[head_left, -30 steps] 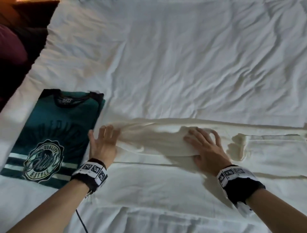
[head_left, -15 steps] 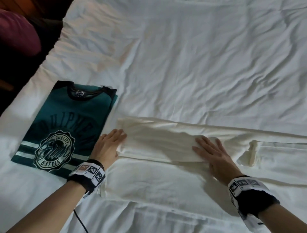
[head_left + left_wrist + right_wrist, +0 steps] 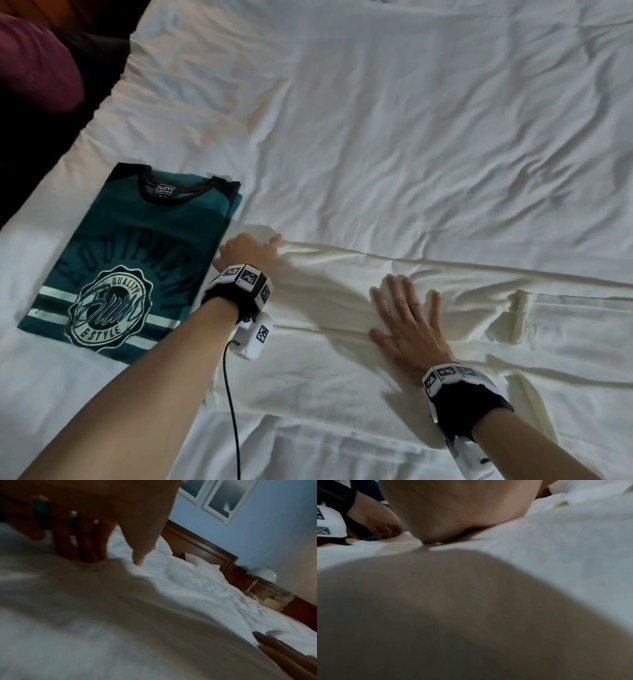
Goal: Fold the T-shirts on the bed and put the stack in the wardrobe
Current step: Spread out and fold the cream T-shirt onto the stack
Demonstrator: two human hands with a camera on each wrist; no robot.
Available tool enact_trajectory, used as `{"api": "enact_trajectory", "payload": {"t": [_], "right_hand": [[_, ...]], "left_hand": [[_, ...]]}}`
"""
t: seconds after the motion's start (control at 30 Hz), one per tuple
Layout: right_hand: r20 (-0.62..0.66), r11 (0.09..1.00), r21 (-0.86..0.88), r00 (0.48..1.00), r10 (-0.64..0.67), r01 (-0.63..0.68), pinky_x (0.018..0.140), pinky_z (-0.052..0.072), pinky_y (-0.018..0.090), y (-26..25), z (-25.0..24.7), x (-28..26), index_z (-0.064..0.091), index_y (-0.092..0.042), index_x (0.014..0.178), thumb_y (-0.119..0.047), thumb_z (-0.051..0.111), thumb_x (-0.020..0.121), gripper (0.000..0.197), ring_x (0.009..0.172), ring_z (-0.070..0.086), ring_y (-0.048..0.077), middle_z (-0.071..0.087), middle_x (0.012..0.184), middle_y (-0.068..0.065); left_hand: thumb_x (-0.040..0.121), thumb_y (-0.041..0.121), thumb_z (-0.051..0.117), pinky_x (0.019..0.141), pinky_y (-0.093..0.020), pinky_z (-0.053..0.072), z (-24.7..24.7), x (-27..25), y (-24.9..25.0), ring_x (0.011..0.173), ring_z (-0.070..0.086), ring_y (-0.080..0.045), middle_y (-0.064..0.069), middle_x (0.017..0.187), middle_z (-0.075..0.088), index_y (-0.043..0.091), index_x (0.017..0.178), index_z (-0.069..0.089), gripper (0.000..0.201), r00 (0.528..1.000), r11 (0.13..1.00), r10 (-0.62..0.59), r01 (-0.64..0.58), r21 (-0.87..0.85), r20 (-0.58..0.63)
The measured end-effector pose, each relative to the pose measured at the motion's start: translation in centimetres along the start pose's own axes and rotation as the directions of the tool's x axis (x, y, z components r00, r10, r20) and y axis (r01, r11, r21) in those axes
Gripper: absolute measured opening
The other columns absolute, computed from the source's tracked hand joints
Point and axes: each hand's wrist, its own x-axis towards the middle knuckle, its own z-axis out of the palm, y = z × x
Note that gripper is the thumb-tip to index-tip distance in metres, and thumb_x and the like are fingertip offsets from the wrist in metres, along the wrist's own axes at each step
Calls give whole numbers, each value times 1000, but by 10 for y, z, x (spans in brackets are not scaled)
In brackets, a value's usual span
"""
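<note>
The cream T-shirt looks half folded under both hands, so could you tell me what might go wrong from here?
1. The left hand grips the cream T-shirt at its end right beside the folded green T-shirt; a sideways pull could nudge that finished fold.
2. Wrinkles fan out around the flat right hand; folding now may lock in creases.
3. The rumpled white bedsheet might let the fold slip crooked.

**Three cameras over one bed**

The head view looks steeply down from above at the bed (image 3: 394, 120), both wrists toward 6 o'clock. The left wrist view sits low on the cloth, tilted, facing the headboard (image 3: 202, 547) at 2 o'clock. The right wrist view lies nearly against the cream T-shirt (image 3: 565, 540). All share that shirt.
</note>
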Motion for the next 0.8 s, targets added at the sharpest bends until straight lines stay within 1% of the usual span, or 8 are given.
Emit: {"api": "enact_trajectory", "payload": {"t": [0.03, 0.1, 0.2, 0.3, 0.47, 0.57, 0.67, 0.8], "right_hand": [[-2, 1000, -5, 1000, -1, 1, 112, -8, 60, 0, 1, 0, 12, -33, 154, -63, 23, 89, 72, 148, -15, 18, -7, 162, -2], [-7, 1000, -18, 1000, 2, -2, 113, -4, 60, 0, 4, 0, 16, -32, 154, -62, 27, 89, 72, 149, -9, 20, -1, 163, -1], [-7, 999, -34, 1000, 12, -13, 113, -1, 60, 0, 7, 0, 20, -31, 153, -62, 28, 90, 71, 149, -3, 22, 4, 163, 0], [-8, 999, -47, 1000, 8, -8, 112, 4, 61, 1, 8, 1, 26, -29, 152, -62, 31, 89, 71, 149, 6, 24, 12, 162, 2], [-27, 998, -64, 1000, 5, -7, 112, 5, 60, 1, 10, 1, 25, -29, 152, -62, 30, 89, 71, 148, 9, 24, 14, 162, 3], [-24, 998, -60, 1000, 3, -4, 112, 5, 61, 1, 10, 1, 22, -30, 153, -62, 29, 90, 71, 149, 6, 24, 11, 162, 2], [-24, 999, -52, 1000, 9, -10, 112, 4, 62, 1, 10, 1, 22, -30, 153, -63, 29, 89, 72, 149, 5, 24, 10, 162, 1], [-13, 998, -58, 1000, 17, -18, 112, 4, 61, 0, 8, 1, 22, -31, 153, -63, 28, 90, 72, 149, 4, 23, 10, 162, 1]], "left_hand": [[74, 68, 56, 90, -43, 50, 0, 1, -1, 100, 62, -34, -12, 103, 67, 10, 96, 69, 64, 1000, 1000, -16, 16, 10, 7], [75, 56, 60, 79, -36, 52, 3, 4, -4, 86, 63, -33, -9, 92, 69, 12, 80, 69, 46, 999, 999, 41, -41, -33, 12], [82, 39, 62, 64, -30, 43, 3, 5, -9, 74, 60, -31, -10, 79, 68, 17, 60, 57, 32, 992, 976, 121, -124, -180, -26], [90, 38, 57, 70, -34, 45, 8, 6, -14, 83, 60, -34, -12, 84, 67, 16, 72, 56, 29, 978, 944, 167, -195, -267, -123], [96, 32, 55, 76, -35, 42, 21, 8, -25, 88, 58, -31, -7, 89, 64, 12, 100, 55, 20, 959, 905, 251, -280, -321, -130], [94, 24, 57, 75, -39, 49, 21, 15, -29, 82, 60, -31, -1, 83, 61, 14, 97, 53, 12, 931, 872, 293, -353, -339, -217], [90, 20, 59, 75, -39, 51, 22, 19, -29, 80, 60, -27, 3, 83, 61, 17, 91, 53, 8, 933, 861, 282, -348, -369, -222], [87, 15, 60, 73, -40, 48, 18, 16, -21, 86, 59, -32, -4, 95, 60, 15, 93, 55, 8, 926, 878, 269, -349, -328, -266]]}}
